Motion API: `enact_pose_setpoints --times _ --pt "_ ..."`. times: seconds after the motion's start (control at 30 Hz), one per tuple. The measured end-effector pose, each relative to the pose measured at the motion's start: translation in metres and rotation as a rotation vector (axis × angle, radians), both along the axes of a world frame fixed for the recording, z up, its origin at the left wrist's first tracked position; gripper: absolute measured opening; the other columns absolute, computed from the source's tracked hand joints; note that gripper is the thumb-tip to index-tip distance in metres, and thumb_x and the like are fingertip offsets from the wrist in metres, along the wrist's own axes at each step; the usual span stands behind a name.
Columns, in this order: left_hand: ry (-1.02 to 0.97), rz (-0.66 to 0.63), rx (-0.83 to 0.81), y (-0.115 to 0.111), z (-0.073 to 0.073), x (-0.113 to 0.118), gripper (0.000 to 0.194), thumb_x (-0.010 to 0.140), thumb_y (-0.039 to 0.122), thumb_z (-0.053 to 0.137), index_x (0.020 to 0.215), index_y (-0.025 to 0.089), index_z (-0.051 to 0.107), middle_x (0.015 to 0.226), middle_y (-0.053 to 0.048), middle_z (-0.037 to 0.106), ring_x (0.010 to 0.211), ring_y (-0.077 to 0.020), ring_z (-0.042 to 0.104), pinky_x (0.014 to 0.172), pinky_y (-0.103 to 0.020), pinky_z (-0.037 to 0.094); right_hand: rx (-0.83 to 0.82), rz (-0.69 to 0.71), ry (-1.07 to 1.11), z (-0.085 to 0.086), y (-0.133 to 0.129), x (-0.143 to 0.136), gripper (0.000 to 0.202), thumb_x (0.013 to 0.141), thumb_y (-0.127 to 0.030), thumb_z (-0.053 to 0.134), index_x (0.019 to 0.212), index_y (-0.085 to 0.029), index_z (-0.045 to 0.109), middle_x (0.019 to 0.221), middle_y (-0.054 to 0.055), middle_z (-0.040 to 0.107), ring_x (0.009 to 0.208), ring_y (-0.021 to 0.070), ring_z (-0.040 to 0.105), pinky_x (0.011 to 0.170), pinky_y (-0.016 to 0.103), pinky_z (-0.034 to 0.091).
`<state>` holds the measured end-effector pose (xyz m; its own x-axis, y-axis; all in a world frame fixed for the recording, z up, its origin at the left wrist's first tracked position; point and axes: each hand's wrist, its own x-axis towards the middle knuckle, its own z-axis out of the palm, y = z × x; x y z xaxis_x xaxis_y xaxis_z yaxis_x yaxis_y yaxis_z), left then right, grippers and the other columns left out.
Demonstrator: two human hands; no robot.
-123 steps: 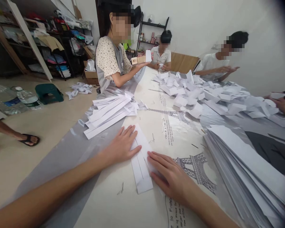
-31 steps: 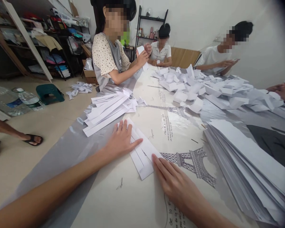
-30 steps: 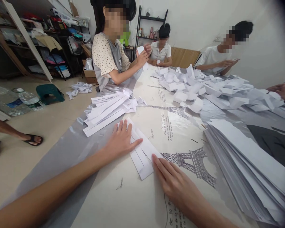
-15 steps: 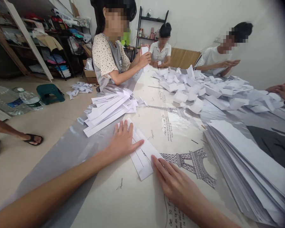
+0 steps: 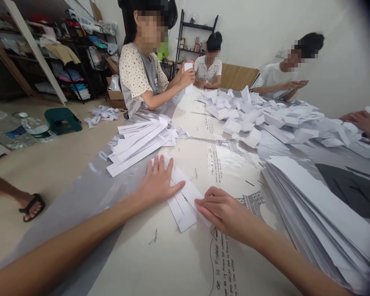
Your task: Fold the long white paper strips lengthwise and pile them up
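Note:
A folded white paper piece [image 5: 181,209] with thin printed lines lies slanted on the table's printed cover [image 5: 135,255]. My left hand [image 5: 160,181] rests flat across its upper part, fingers spread and thumb out to the right. At the paper's right edge, the fingertips of my right hand [image 5: 217,205] are pinched together on the white flap, with the other fingers curled. Beyond my left hand sits a pile of flat white paper strips [image 5: 142,142]. A thick stack of white sheets [image 5: 320,205] lies to the right.
A large heap of folded papers [image 5: 274,115] covers the far right of the table. One person [image 5: 142,82] at the far left side holds a white paper piece. Two more people sit at the back, and another person's hands [image 5: 365,123] show at the right edge.
My right hand has lifted from lying along the paper's edge into a pinch on the flap. My left hand keeps its place on the paper. The view has shifted slightly.

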<state>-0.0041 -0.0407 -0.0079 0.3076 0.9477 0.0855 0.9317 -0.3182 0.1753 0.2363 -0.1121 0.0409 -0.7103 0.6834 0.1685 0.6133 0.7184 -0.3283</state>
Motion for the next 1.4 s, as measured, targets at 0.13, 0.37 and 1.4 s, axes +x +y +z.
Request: enact_pose_setpoints --times 0.13,0.37,1.4 --pt "0.012 0.008 0.017 -0.001 0.000 0.000 0.093 0.094 0.070 0.044 0.160 0.007 0.026 0.165 -0.029 0.021 0.153 -0.0490 0.014 0.121 -0.064 0.014 0.108 0.005 0.088 -0.022 0.019 -0.009 0.026 0.105 -0.023 0.051 0.084 -0.018 0.065 0.081 0.006 0.066 0.082 0.0216 0.057 0.072 0.037 0.053" --pt "0.044 -0.005 0.069 0.000 -0.001 0.000 0.094 0.094 0.069 0.047 0.159 0.004 0.027 0.162 -0.032 0.026 0.152 -0.0492 0.019 0.120 -0.063 0.018 0.239 0.013 0.069 -0.041 0.021 -0.005 0.032 0.105 -0.021 0.051 0.137 -0.021 0.056 0.138 0.008 0.064 0.120 0.0254 0.056 0.096 0.044 0.050" --pt "0.058 -0.078 0.232 -0.011 0.003 -0.006 0.068 0.100 0.048 0.042 0.153 0.006 0.039 0.143 -0.025 0.053 0.140 -0.0383 0.044 0.117 -0.058 0.029 -0.046 -0.474 0.119 -0.025 0.004 -0.020 0.029 0.087 -0.030 0.076 0.111 -0.023 0.061 0.108 0.008 0.062 0.098 0.0245 0.064 0.076 0.038 0.058"
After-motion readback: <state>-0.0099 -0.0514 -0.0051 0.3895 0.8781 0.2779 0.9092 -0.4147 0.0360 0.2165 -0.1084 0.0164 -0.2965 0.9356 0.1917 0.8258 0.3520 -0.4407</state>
